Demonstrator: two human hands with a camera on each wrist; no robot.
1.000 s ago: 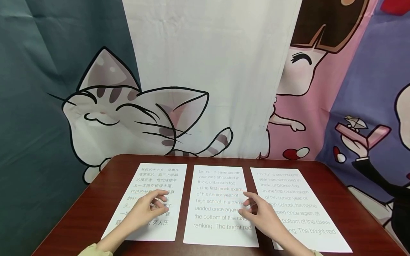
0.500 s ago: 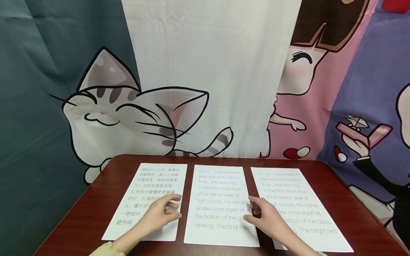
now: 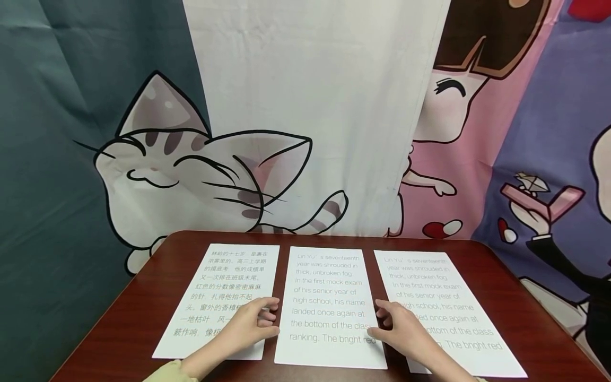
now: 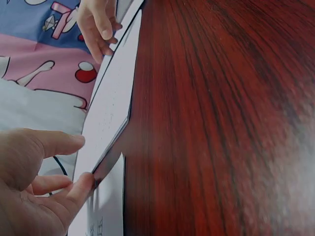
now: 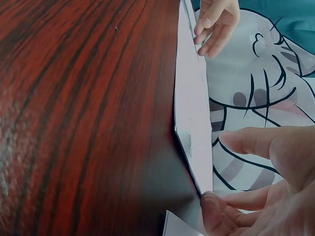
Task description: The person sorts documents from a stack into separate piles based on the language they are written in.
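The middle English-text sheet (image 3: 326,297) lies on the table (image 3: 119,329) at six o'clock. The left hand (image 3: 249,324) has moved to its nine o'clock side, the right hand (image 3: 403,329) at three, so both flank it; fingers and thumbs stand apart, contact unclear.

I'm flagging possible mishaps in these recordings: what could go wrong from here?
The left hand is close to the narrow gap between the left sheet and the middle sheet; closing it might nudge either.
In the head view, the right hand overlaps the right sheet; lowering it could shift that sheet.
The middle sheet looks flat on the table, so lifting its edges may prove awkward.
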